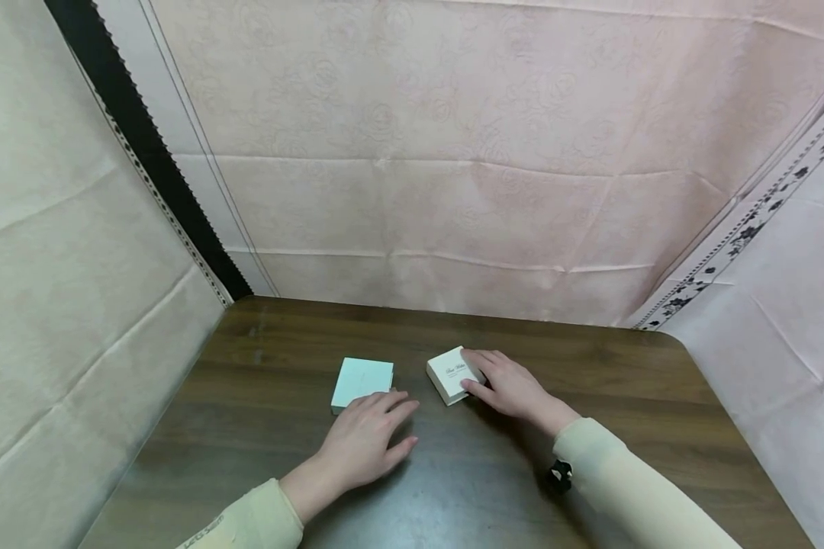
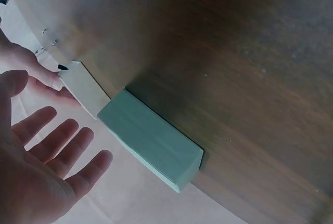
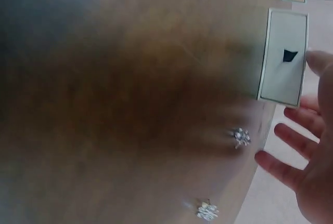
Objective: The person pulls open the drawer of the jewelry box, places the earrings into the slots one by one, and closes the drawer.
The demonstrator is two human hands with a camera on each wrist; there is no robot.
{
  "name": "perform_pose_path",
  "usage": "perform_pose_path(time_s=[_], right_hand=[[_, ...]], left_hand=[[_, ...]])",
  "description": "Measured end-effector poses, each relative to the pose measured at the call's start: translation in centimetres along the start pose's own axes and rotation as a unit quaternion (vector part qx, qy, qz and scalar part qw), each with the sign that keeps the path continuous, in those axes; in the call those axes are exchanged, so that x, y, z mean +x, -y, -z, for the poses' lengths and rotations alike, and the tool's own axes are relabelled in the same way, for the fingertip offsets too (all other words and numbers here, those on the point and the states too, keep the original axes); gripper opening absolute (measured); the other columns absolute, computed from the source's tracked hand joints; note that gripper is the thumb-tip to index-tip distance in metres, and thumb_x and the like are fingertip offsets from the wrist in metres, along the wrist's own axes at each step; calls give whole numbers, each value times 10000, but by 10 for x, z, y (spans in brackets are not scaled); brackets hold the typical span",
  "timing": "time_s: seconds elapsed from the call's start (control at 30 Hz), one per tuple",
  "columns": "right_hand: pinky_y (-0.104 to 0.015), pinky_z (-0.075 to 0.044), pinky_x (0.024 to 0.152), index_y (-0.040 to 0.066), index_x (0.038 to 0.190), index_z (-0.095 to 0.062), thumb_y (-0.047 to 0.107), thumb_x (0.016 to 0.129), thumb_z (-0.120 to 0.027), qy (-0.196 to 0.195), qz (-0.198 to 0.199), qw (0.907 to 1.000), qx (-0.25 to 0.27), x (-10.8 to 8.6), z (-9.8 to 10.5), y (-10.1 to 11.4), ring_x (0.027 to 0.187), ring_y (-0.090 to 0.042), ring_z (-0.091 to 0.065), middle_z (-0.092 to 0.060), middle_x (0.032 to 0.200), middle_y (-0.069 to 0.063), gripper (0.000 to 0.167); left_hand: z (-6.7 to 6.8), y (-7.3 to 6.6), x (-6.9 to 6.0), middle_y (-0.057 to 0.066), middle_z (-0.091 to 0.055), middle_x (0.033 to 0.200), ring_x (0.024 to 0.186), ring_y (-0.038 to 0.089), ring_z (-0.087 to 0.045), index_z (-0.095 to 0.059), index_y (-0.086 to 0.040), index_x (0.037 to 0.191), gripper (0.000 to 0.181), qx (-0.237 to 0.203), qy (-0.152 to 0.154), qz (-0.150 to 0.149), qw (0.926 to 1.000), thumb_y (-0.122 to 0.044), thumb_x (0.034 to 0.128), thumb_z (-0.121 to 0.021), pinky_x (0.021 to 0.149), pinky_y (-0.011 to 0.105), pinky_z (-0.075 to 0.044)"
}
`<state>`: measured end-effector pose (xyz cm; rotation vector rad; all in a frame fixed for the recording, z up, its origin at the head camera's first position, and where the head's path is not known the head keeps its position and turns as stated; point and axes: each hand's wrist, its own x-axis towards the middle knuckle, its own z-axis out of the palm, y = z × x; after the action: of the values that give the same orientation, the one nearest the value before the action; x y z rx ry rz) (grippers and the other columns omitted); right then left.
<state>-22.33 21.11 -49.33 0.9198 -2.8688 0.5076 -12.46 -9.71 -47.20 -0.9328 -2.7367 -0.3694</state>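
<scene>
A small white box [image 1: 446, 375] with dark print on top lies on the brown table. My right hand [image 1: 511, 381] holds it at its right end between thumb and fingers. A dark tab [image 3: 290, 55] sticks out of the box's near side. To the left is a mint-green box [image 1: 361, 380], flat on the table. Beside its near right corner hovers my left hand [image 1: 367, 441], fingers spread, holding nothing. The left wrist view shows these fingers [image 2: 70, 151] apart from the mint box.
Two sparkling silvery pieces, one nearer the box [image 3: 241, 137] and one farther [image 3: 208, 211], appear in the right wrist view. Pale patterned cloth [image 1: 453, 213] hangs behind the table's [image 1: 268, 427] far edge and at both sides. A dark object [image 1: 560, 474] hangs by the right sleeve.
</scene>
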Motion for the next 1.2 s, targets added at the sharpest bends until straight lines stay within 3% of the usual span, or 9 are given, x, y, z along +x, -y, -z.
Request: perform_pose_path(time_s=[0.3,0.6,0.8,1.2], right_hand=[[-598,-432,1150,158,1628,-473,327,1084,-641,1001,306,9936,429,15,17,-4,1468,-388,-479,-527,1604,-123,594],[-597,-429,1160,197,1625,-484,281,1096,-617,1622,783,9832,294,20,23,6,1517,-357,-440,-496,1644,-25,551],[-591,-451,1140,211,1621,-493,279,1087,-635,1466,730,9862,262,18,22,10,1509,-340,-452,-505,1637,-30,557],[-595,-436,1151,112,1561,-554,326,1070,-664,730,240,9945,711,-2,35,4,1463,-339,-499,-563,1566,-85,547]], left_hand=[[0,2,-2,69,-663,1441,1302,272,-643,-697,-166,1405,484,1,13,39,10000,-437,1005,-719,1062,496,-533],[-3,3,1,59,-657,1447,1309,264,-637,-688,-178,1421,489,45,90,-25,9999,-452,1015,-704,1077,482,-524],[-8,2,9,59,-665,1432,1300,261,-641,-688,-181,1413,483,220,9,-209,9995,-442,1008,-721,1062,482,-531],[-19,-10,44,58,-634,1496,1327,259,-630,-639,-207,1480,511,720,122,-556,9958,-417,1020,-713,1107,484,-507]])
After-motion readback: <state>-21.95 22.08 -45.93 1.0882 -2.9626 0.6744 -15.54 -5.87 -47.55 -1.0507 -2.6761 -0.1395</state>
